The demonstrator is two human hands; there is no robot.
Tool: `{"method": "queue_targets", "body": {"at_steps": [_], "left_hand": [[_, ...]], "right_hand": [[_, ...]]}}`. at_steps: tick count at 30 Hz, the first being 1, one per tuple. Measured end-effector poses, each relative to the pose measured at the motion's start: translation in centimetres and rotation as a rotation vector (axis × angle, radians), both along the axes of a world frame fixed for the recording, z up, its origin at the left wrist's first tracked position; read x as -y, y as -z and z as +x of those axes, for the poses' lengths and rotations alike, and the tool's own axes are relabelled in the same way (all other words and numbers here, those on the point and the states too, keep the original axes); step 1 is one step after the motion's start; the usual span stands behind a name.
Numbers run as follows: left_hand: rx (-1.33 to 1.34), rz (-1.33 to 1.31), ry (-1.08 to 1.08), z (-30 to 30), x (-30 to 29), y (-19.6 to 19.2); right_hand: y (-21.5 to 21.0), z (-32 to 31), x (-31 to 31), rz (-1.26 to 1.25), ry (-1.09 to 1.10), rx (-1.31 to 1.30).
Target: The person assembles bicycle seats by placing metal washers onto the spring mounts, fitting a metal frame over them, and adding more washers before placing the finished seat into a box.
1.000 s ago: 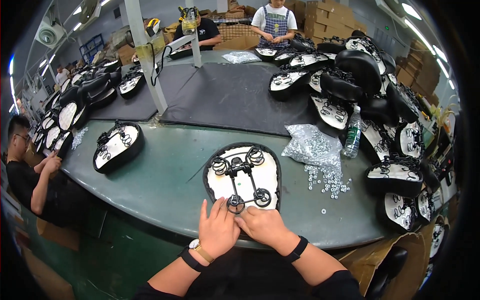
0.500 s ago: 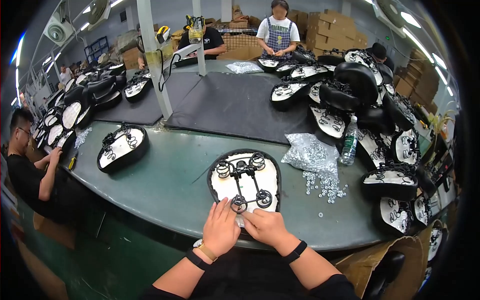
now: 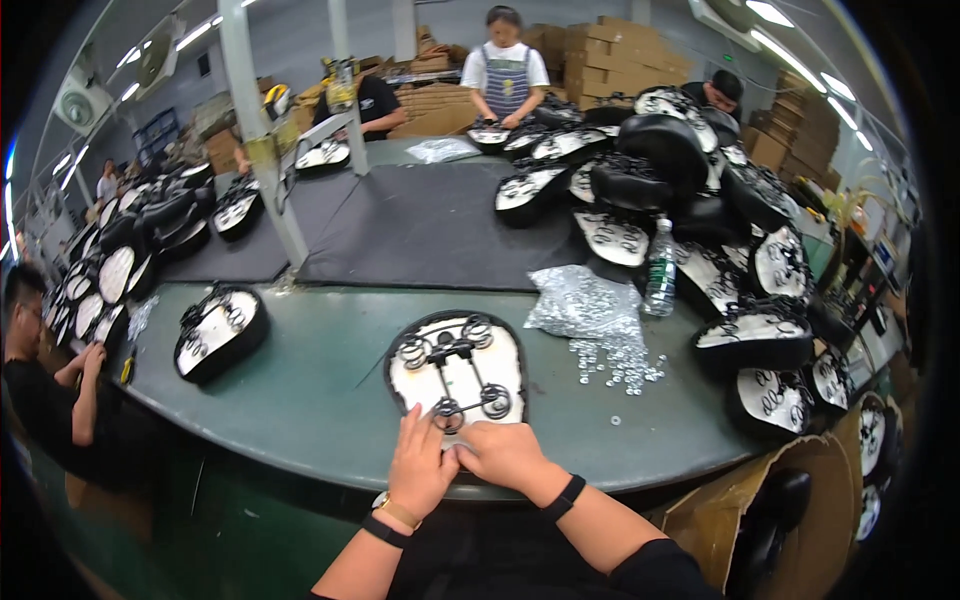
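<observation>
A bicycle saddle [image 3: 420,384] lies upside down on the green table before me, its white base ringed by a black cover. A black metal frame with coil springs sits on that base. My left hand [image 3: 420,464] rests on the saddle's near left end, fingers stretched out toward the nearest spring. Beside it, my right hand [image 3: 503,457] is closed at the saddle's narrow near end, thumb side against the left hand. Whatever its curled fingers grip is hidden.
Right of the saddle, a clear bag [image 3: 585,303] spills small metal nuts [image 3: 628,372] near a plastic bottle [image 3: 661,270]. More saddles [image 3: 755,338] are heaped at right; another saddle [image 3: 222,333] lies at left. A cardboard box [image 3: 700,510] stands at lower right. Co-workers sit or stand around.
The whole view has shifted, so the table and saddle appear further left. Both hands stay at the saddle's near end, the right one closed as before. A co-worker's head at back right has lifted.
</observation>
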State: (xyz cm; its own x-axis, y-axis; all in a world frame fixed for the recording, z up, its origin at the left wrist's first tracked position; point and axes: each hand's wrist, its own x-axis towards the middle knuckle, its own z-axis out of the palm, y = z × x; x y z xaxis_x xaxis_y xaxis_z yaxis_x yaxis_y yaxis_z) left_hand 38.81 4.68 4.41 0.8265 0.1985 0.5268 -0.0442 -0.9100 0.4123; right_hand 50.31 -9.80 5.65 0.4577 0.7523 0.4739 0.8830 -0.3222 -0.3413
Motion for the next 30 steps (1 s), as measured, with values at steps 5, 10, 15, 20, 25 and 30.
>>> {"method": "queue_targets", "body": {"at_steps": [5, 10, 15, 20, 25, 30], "left_hand": [[0.152, -0.143, -0.183, -0.9, 0.4, 0.8], [-0.049, -0.98, -0.12, -0.8, -1.3, 2.0], [-0.118, -1.038, 0.229, -1.1, -5.8, 0.9], [-0.249, -0.774, 0.068, -0.7, -7.0, -2.2], [0.151, -0.188, 0.051, -2.7, 0.8, -4.0], [0.037, -0.117, 0.154, -3.2, 4.8, -1.3]], "right_hand": [[-0.7, -0.4, 2.4, 0.306, -0.178, -0.127], [-1.8, 3.1, 11.1, 0.273, 0.238, -0.132], [1.6, 10.0, 19.5, -0.15, 0.621, -0.05], [4.5, 14.0, 19.9, -0.268, 0.556, 0.005], [4.3, 14.5, 19.4, -0.345, 0.619, 0.052], [1.4, 10.3, 16.9, -0.05, 0.566, -0.594]]}}
